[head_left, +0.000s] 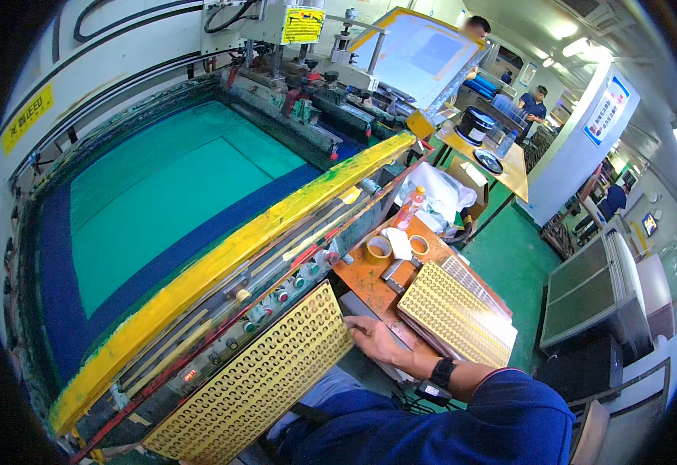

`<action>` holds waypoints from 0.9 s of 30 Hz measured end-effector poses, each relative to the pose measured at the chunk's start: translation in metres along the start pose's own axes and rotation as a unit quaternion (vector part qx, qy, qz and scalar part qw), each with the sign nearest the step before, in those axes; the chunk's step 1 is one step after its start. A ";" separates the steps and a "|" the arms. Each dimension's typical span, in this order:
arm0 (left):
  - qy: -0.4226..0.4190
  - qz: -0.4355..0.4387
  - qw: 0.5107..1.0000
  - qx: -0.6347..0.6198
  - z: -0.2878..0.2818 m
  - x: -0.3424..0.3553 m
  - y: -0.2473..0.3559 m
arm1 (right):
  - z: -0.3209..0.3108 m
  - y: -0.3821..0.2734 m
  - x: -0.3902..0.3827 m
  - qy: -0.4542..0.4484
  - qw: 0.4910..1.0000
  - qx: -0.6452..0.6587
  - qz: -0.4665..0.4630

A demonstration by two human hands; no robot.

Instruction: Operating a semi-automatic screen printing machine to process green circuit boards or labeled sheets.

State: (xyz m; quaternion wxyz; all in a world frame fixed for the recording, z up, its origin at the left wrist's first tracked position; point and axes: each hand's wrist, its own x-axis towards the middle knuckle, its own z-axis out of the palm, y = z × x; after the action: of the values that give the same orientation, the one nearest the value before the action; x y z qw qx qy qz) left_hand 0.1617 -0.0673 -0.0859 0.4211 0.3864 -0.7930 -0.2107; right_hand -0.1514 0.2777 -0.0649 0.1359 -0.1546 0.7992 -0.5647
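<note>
My right hand (371,338) grips the right edge of a perforated yellow panel (245,380), which is held tilted in front of the machine's control buttons (280,296). My left hand is not visible. Right of my hand, a stack of similar panels (451,310) lies on an orange table (354,271), near tape rolls (378,249), a small metal tool (393,273) and an orange-capped bottle (409,208).
A printing machine with a green screen (168,194) and yellow front bar (230,256) fills the left. Behind are a side table (513,167), a pillar (586,132) and co-workers (532,108). A green floor (501,240) and stacked frames (586,287) lie right.
</note>
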 end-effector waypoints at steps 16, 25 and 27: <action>-0.004 0.008 1.000 -0.029 -0.014 -0.039 -0.067 | 0.003 0.015 0.001 0.029 0.993 -0.086 -0.078; 0.026 -0.152 0.978 -0.139 -0.052 -0.007 -0.025 | 0.000 -0.061 0.008 -0.017 0.987 -0.127 -0.094; 0.129 -0.391 0.851 -0.327 -0.058 0.025 0.020 | -0.001 -0.071 0.017 -0.020 0.985 -0.118 -0.122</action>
State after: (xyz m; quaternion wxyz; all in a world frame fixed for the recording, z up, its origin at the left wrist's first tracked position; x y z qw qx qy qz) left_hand 0.1929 -0.0760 -0.0277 0.5043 0.5285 -0.4003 -0.5533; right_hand -0.1606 0.2490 0.0018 0.0629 -0.2772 0.8326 -0.4754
